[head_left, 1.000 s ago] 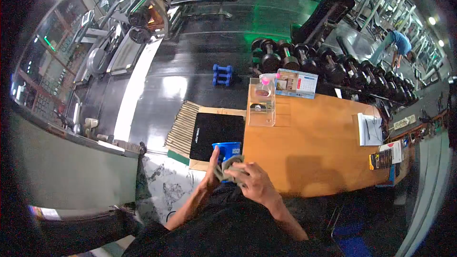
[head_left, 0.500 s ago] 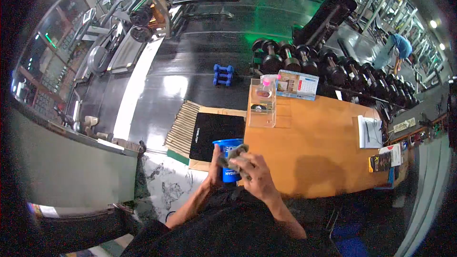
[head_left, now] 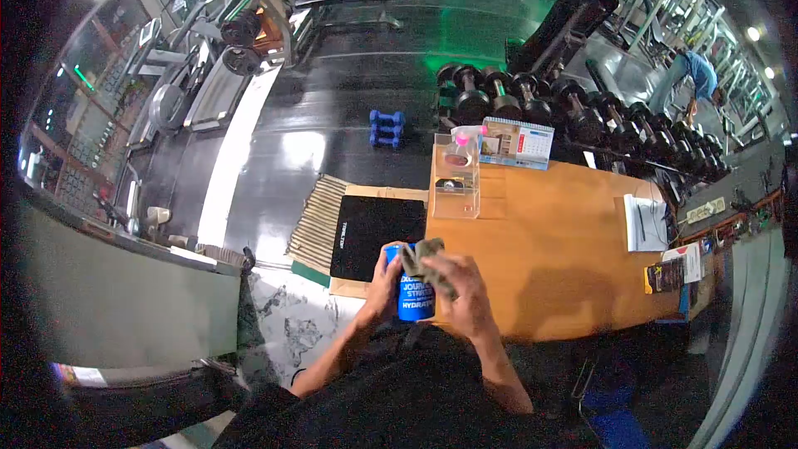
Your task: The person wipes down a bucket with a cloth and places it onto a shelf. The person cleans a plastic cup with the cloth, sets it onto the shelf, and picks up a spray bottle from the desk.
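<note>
Just left of the table corner, my left hand (head_left: 383,283) is wrapped round the side of a blue cylindrical container (head_left: 416,303) with white lettering. It stands nearly upright in front of my body. A crumpled grey-brown cloth (head_left: 426,259) is gripped in my right hand (head_left: 465,291) and lies against the container's upper right side. The cloth covers the container's top, so its rim and any lid are hidden.
A wooden table (head_left: 549,233) on the right bears an acrylic stand (head_left: 456,199), a spray bottle (head_left: 463,150), a desk calendar (head_left: 517,143) and a notepad (head_left: 647,224). Left lies a black mat (head_left: 378,237). Dumbbells (head_left: 582,116) and a bending person (head_left: 700,75) are farther off.
The container has shifted slightly right and turned, showing more lettering. My right hand has moved the cloth up over its top, covering the rim seen before. My left hand keeps its hold.
</note>
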Available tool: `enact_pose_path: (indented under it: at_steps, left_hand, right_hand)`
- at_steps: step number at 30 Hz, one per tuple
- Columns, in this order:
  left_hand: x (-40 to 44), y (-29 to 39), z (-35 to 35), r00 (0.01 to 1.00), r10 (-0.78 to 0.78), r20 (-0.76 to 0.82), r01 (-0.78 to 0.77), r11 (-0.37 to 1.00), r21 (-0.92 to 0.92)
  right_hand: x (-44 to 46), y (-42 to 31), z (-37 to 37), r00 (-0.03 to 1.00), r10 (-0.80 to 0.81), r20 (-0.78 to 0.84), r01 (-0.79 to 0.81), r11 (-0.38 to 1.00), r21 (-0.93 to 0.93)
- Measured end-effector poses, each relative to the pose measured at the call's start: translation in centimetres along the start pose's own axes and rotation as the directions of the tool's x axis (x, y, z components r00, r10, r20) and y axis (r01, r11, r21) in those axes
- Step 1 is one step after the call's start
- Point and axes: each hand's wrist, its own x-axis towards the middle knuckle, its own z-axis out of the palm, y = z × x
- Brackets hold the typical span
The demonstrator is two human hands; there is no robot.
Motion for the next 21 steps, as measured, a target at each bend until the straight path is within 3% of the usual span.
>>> enact_pose_path:
  at_steps: [2, 3, 5, 7, 10, 13, 14, 15, 18, 19, 21]
  left_hand:
    - [0.4, 0.4, 0.1, 0.997, 0.004, -0.082, -0.006, 1.0, -0.023]
    - [1.0, 0.3, -0.8, 0.994, 0.025, -0.107, -0.025, 1.0, 0.008]
    - [2.6, -2.0, -4.1, 0.989, -0.091, -0.119, 0.076, 0.989, -0.125]
    - [1.0, 0.5, -2.1, 0.964, -0.249, -0.097, 0.211, 0.932, -0.296]
    - [0.2, 1.2, -1.3, 0.953, -0.261, -0.152, 0.185, 0.903, -0.387]
    - [-0.5, 0.6, -0.5, 0.906, -0.382, -0.181, 0.27, 0.853, -0.447]
    - [-0.7, 0.4, -0.1, 0.887, -0.425, -0.178, 0.305, 0.831, -0.465]
    - [-0.8, 0.0, 0.5, 0.915, -0.396, -0.077, 0.314, 0.819, -0.48]
    - [-2.0, 1.2, 2.5, 0.911, -0.412, -0.01, 0.374, 0.838, -0.397]
    - [-1.6, 0.7, 1.4, 0.896, -0.444, -0.004, 0.389, 0.789, -0.475]
    - [-1.3, 0.9, 0.1, 0.912, -0.405, 0.069, 0.389, 0.8, -0.457]
  right_hand:
    - [-0.1, -0.7, -0.2, 0.988, -0.063, 0.139, 0.078, 0.992, -0.104]
    - [-0.3, -1.0, -0.5, 0.979, -0.071, 0.19, 0.086, 0.994, -0.069]
    - [-0.8, -1.2, -1.2, 0.953, -0.084, 0.29, 0.086, 0.996, 0.005]
    - [-1.3, -0.3, -2.1, 0.947, -0.002, 0.321, -0.039, 0.992, 0.119]
    - [-0.7, -0.5, -3.8, 0.947, 0.212, 0.239, -0.26, 0.947, 0.189]
    - [-0.3, -0.2, -2.6, 0.982, 0.147, -0.119, -0.145, 0.989, 0.022]
    - [-0.3, -0.2, -2.0, 0.986, 0.096, -0.136, -0.101, 0.994, -0.032]
    - [-0.2, -0.6, -1.4, 0.994, 0.051, -0.096, -0.059, 0.994, -0.089]
    - [-0.5, -2.1, 0.8, 0.998, -0.068, 0.018, 0.07, 0.96, -0.27]
    - [-0.6, -2.1, 0.6, 0.995, -0.071, 0.072, 0.087, 0.962, -0.257]
    - [-0.7, -2.0, 0.1, 0.981, -0.079, 0.178, 0.119, 0.968, -0.223]
